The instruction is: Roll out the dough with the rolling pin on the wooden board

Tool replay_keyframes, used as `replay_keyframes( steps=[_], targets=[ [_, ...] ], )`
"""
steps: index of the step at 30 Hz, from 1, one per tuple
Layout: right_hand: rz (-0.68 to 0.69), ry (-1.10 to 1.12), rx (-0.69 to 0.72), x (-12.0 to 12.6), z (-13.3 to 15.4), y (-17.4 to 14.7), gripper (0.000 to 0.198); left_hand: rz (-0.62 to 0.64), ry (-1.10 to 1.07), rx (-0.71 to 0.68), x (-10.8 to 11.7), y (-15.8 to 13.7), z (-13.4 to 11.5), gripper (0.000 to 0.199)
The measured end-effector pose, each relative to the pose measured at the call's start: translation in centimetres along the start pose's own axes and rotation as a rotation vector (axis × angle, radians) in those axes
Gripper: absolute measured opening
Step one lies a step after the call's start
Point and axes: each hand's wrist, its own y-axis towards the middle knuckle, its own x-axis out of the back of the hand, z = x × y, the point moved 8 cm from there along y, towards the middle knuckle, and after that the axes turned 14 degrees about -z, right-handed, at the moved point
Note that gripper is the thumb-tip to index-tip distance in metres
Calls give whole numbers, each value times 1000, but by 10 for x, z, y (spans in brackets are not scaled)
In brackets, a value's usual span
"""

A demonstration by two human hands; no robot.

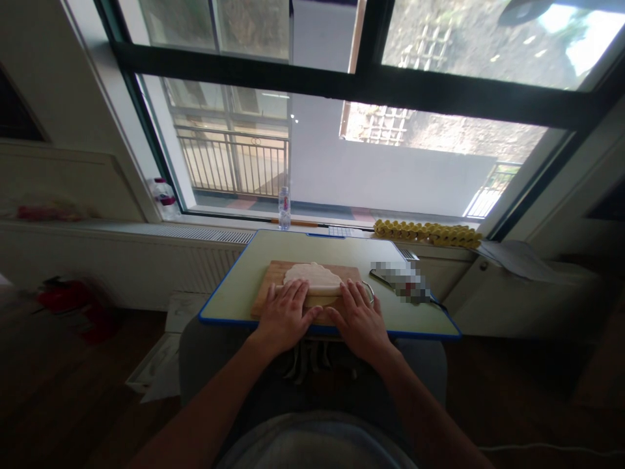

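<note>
A pale wooden rolling pin [324, 292] lies crosswise at the near edge of a flattened sheet of dough [313, 273]. Under them is a wooden cutting board [273, 272] on a small light-green table [233, 296] with a blue rim. My left hand [286, 311] rests on the pin's left part, fingers stretched out and flat over it. On the right part lies my right hand [359, 316], also with straight fingers. Both thumbs point inward toward each other. The pin's ends are mostly hidden under my hands. A metal ring handle [370, 292] shows beside my right fingers.
A phone-like object [403, 281], partly blurred out, lies on the table's right side with a cable. Along the windowsill are a clear bottle [284, 208], a yellow bumpy roll [427, 233] and another bottle [164, 193]. A red fire extinguisher [78, 303] stands at left.
</note>
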Motion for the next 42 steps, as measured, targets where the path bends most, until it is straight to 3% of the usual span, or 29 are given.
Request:
replay_keyframes(
  steps=[5, 8, 18, 29, 37, 42],
  targets=[
    [47, 37, -29, -5, 0, 28, 70, 59, 5, 48, -13, 31, 11, 68],
    [21, 42, -27, -5, 1, 29, 69, 67, 2, 53, -17, 41, 15, 68],
    [-22, 24, 33, 4, 3, -14, 71, -1, 32, 14, 3, -4, -3, 69],
    [40, 36, -30, -8, 1, 35, 68, 45, 15, 84, -10, 32, 9, 66],
    [-107, 6, 38, 3, 3, -13, 67, -33, 20, 61, -3, 12, -1, 62],
    [-84, 8, 54, 6, 5, -25, 69, -51, 41, 49, 1, 0, -5, 63]
  ],
)
